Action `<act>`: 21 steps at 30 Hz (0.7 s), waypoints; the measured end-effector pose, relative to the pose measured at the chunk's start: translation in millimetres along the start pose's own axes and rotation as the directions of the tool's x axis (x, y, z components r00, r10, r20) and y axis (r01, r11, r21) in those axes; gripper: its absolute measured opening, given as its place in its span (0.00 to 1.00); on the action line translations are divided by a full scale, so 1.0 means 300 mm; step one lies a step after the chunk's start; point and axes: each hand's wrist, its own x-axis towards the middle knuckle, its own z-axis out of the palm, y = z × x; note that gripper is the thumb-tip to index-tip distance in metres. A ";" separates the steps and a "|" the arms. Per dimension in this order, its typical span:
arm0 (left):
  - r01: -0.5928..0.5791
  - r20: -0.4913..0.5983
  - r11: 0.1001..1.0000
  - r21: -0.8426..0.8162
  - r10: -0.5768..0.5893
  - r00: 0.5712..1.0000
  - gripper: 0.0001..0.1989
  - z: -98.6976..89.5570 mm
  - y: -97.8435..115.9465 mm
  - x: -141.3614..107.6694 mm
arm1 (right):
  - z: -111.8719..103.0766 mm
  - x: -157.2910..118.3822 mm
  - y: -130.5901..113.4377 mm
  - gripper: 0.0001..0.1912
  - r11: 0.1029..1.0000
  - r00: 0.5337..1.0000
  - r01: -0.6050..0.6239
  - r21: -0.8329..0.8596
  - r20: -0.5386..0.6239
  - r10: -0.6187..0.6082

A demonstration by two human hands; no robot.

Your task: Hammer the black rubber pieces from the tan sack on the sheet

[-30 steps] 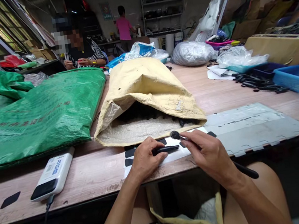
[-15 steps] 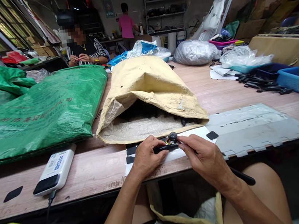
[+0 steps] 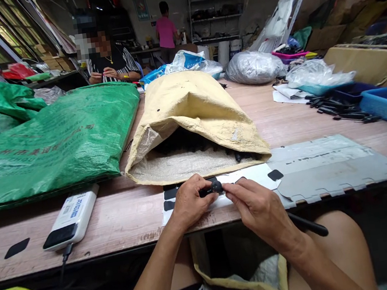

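Pinching left hand (image 3: 192, 203): thumb and fingers closed round a slim black tubular piece (image 3: 204, 192), right over the white paper sheet (image 3: 259, 173), before the yellow woven sack (image 3: 208, 126)
Right hand (image 3: 264, 207): fingertips pinching the edge of a round black knob (image 3: 216, 186)
Black parts: meeting now, lining up looks like the step
Both hands: next move seems to call for steady left, delicate right

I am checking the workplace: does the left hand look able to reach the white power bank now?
Probably yes: only tabletop and a white sheet show between the left hand and the white power bank, though that hand holds a black part.
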 end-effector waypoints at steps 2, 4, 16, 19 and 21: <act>-0.002 -0.005 1.000 0.000 0.002 1.000 0.04 0.001 -0.001 0.000 | -0.009 0.004 0.005 0.15 1.000 0.999 -0.016 -0.004 -0.031 0.016; 0.002 -0.003 1.000 0.006 -0.002 1.000 0.06 0.001 -0.003 0.000 | -0.022 0.007 0.011 0.15 0.999 0.995 -0.032 0.021 -0.094 0.034; 0.005 -0.006 0.999 0.034 -0.005 1.000 0.06 0.000 0.007 -0.003 | -0.038 -0.003 0.064 0.14 0.994 0.987 -0.104 0.030 -0.122 0.107; 0.007 -0.005 0.999 0.032 -0.007 1.000 0.06 -0.004 0.010 -0.003 | -0.045 0.002 0.105 0.14 0.990 0.982 -0.140 -0.009 -0.132 0.138; 0.006 -0.004 0.999 0.032 -0.006 1.000 0.06 -0.006 0.012 -0.002 | -0.039 -0.004 0.137 0.13 0.983 0.980 -0.166 -0.073 -0.123 0.156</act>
